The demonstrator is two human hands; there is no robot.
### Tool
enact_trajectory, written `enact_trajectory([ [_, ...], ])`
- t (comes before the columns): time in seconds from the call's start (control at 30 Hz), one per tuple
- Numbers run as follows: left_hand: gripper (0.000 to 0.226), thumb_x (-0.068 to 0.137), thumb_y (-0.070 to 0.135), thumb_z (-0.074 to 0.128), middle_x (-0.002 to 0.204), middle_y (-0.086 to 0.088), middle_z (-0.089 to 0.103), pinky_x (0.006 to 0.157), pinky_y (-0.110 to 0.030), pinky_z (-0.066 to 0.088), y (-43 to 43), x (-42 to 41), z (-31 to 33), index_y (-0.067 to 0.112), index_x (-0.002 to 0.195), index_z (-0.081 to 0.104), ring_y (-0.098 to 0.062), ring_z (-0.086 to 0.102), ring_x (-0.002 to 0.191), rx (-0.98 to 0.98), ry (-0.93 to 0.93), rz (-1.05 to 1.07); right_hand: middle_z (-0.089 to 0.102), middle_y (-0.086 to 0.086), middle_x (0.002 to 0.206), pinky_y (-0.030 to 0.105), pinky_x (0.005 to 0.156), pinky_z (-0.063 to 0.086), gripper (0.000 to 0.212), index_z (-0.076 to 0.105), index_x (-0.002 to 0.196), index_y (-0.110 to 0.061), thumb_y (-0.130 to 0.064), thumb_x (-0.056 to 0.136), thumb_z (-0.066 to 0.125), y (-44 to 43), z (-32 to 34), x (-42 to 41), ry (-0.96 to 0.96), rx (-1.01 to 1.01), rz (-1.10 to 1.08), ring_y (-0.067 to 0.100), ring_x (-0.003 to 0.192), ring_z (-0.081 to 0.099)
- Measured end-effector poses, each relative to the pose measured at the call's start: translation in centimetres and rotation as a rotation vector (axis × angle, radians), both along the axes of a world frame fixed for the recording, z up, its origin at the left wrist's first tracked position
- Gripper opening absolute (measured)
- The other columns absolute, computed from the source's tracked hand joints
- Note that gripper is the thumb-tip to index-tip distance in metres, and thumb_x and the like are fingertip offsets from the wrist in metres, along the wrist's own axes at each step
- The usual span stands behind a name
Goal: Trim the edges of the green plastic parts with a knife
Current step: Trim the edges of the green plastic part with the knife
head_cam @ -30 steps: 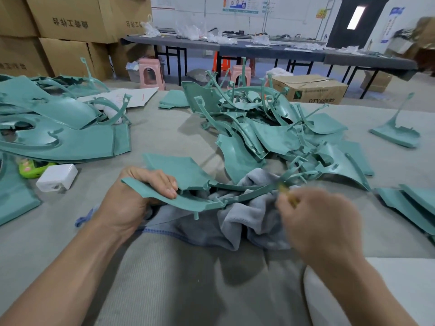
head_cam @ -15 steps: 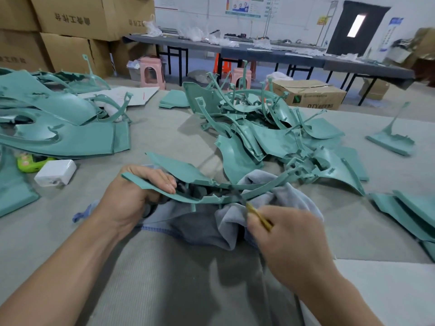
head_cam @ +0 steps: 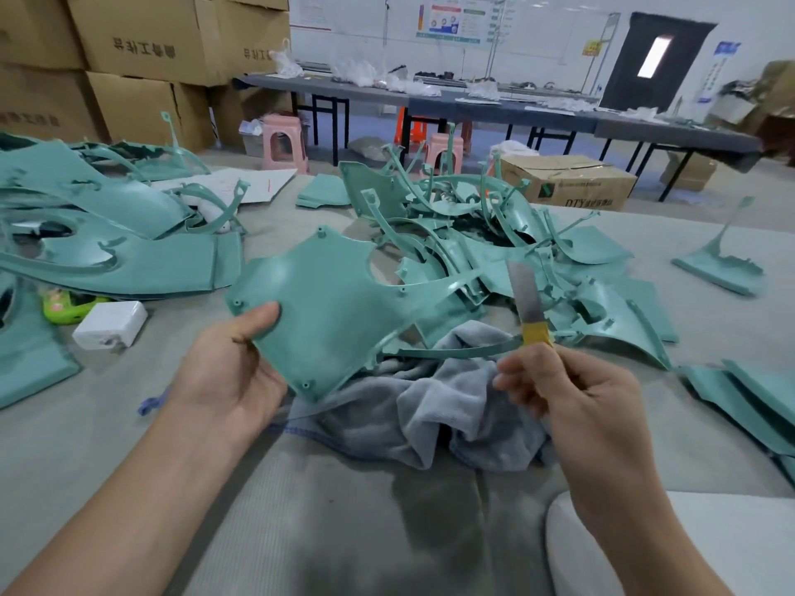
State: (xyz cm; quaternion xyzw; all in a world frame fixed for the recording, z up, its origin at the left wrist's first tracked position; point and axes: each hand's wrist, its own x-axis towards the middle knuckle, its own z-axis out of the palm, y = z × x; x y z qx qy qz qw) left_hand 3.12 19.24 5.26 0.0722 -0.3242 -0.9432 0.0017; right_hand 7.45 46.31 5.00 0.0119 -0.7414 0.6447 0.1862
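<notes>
Holding the green part (head_cam: 327,311) up on edge, your left hand (head_cam: 228,376) now presents its broad face to you, thumb pressed on the near face at the lower left corner, fingers hidden behind it. Half a second ago the same part lay nearly flat over the grey towel (head_cam: 434,406) with your knife working along its thin rib. Your right hand (head_cam: 572,393) pinches the yellow-wrapped handle of the knife (head_cam: 527,303), fingers curled round it; the blade now points upward and stands clear of the plastic, just beside the thin curved arm of the part.

Judgement: cutting on that edge has stopped and you are turning the part for inspection or to find the next edge. No contact between blade and part at present.

Beyond the towel, the heap of green parts (head_cam: 494,234) lies on the table, with a further stack (head_cam: 107,251) to your left, next to a white adapter (head_cam: 109,324). Neither heap has shifted. Whether they are trimmed cannot be told.
</notes>
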Motion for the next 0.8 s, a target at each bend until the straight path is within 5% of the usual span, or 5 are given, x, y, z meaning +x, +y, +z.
enact_trajectory([
  [0.2,0.025,0.103,0.027,0.054,0.096,-0.006,0.079,0.054,-0.030,0.059,2.7,0.7,-0.6,0.011,0.102,0.073,-0.017,0.077,0.077,-0.291,-0.235,-0.033,0.075,0.025,0.091,0.036,0.056,0.060,0.041,0.080,0.088,-0.006,-0.044,0.083,0.066,-0.9,-0.2,0.7,-0.198,-0.313,0.200,0.037,0.071,0.066],
  [0.4,0.018,0.092,0.027,0.067,0.071,-0.001,0.072,0.036,-0.019,0.038,2.9,0.9,-1.5,0.012,0.085,0.073,-0.012,0.060,0.049,-0.594,-0.141,-0.066,0.074,0.025,0.084,0.043,0.060,0.061,0.036,0.079,0.083,-0.005,-0.039,0.081,0.067,-0.8,-0.2,0.0,-0.144,-0.351,0.058,0.039,0.069,0.066],
  [0.53,0.024,0.073,0.021,0.071,0.096,-0.009,0.078,0.053,-0.029,0.061,1.1,1.0,-1.3,0.015,0.093,0.083,-0.018,0.075,0.073,-0.444,-0.031,-0.362,0.076,0.016,0.083,0.052,0.077,0.059,0.024,0.081,0.084,-0.018,-0.036,0.088,0.065,-0.8,-0.3,-0.4,0.002,-0.183,-0.031,0.045,0.082,0.070],
  [0.63,0.031,0.085,0.014,0.058,0.116,-0.014,0.074,0.081,-0.041,0.062,0.0,0.6,-0.9,0.008,0.108,0.079,-0.023,0.075,0.098,-0.134,0.010,-0.348,0.076,0.010,0.076,0.032,0.060,0.056,0.028,0.080,0.081,-0.021,-0.041,0.087,0.061,-1.2,-0.2,0.0,0.073,-0.089,0.024,0.029,0.062,0.066],
  [0.8,0.018,0.085,0.020,0.053,0.060,0.005,0.062,0.038,-0.013,0.045,-1.4,0.2,-0.2,0.011,0.083,0.067,-0.003,0.059,0.044,0.112,-0.001,-0.215,0.066,0.013,0.062,0.028,0.048,0.045,0.032,0.074,0.073,-0.013,-0.028,0.097,0.059,-2.4,-1.2,0.8,0.083,0.043,0.108,0.023,0.049,0.054],
])
